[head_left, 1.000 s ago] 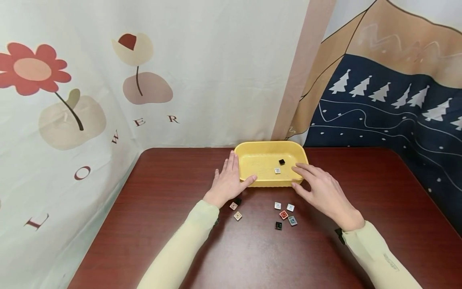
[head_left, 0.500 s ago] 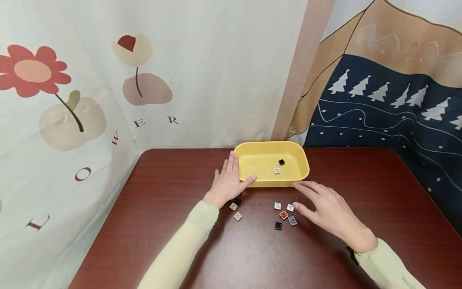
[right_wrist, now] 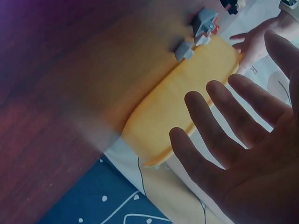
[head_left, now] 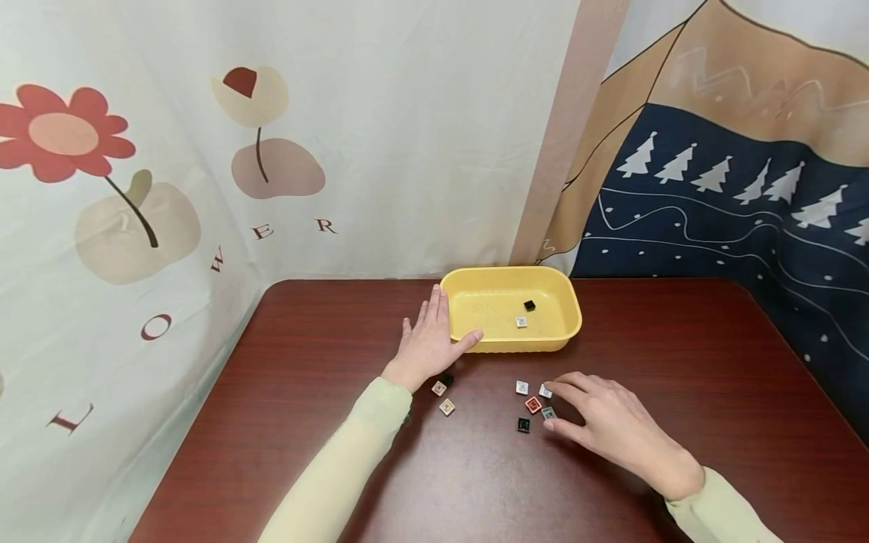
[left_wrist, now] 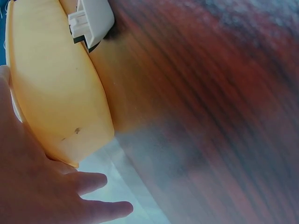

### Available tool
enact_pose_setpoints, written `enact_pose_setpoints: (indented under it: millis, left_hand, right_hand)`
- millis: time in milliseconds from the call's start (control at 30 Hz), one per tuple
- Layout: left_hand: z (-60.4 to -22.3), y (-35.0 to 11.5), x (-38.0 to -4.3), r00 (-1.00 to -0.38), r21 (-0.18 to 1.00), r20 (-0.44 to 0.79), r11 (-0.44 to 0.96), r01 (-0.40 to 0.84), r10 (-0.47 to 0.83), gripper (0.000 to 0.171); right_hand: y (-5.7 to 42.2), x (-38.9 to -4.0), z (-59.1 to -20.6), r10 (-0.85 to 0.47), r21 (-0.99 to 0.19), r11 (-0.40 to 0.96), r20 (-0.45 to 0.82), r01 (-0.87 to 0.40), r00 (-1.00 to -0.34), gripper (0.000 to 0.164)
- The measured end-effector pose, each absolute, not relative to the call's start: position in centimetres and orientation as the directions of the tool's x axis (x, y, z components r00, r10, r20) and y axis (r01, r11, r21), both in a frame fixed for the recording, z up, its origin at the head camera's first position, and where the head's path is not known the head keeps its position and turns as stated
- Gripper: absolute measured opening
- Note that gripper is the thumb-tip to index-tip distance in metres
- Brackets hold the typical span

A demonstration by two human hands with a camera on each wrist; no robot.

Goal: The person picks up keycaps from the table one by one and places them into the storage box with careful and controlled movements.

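Note:
A yellow plastic basin stands near the table's far edge, holding a black keycap and a white keycap. My left hand rests on its left end, fingers along the side and thumb over the front rim. In front of the basin lie another white keycap, a red keycap and a black one. My right hand reaches over this group, index fingertip at a further white keycap and thumb tip beside a grey-blue keycap. In the right wrist view its fingers are spread.
Below the left hand lie a pink keycap, a cream keycap and a black keycap partly hidden by the wrist. The dark red table meets a printed curtain at the back.
My right hand has moved from the basin's right front rim down towards me, to the keycaps on the table. The left hand and basin stay in place.

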State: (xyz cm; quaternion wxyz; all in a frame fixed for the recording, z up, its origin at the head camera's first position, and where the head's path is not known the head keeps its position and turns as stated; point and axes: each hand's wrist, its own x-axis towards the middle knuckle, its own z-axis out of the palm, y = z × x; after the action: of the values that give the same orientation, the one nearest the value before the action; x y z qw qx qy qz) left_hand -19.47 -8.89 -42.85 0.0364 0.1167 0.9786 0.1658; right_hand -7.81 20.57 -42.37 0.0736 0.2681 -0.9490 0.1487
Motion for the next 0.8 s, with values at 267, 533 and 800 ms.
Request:
enact_pose_setpoints:
  millis: [267, 533, 800]
  left_hand:
    - [-43.0, -9.0, -19.5, -0.970, 0.336, -0.028, 0.916, 0.218, 0.241, 0.112]
    - [-43.0, -8.9, -19.5, -0.970, 0.338, -0.027, 0.915, 0.219, 0.242, 0.112]
    - [-42.9, -8.9, -19.4, -0.970, 0.344, -0.035, 0.914, 0.215, 0.241, 0.112]
  right_hand:
    - [20.2, -7.8, -43.1, -0.528, -0.190, 0.805, 0.201, -0.562, -0.825, 0.047]
    - [20.0, -7.9, -43.5, -0.550, -0.143, 0.807, 0.173, -0.573, -0.817, 0.037]
    - [19.9, -8.2, -43.6, -0.576, -0.127, 0.788, 0.193, -0.602, -0.795, 0.028]
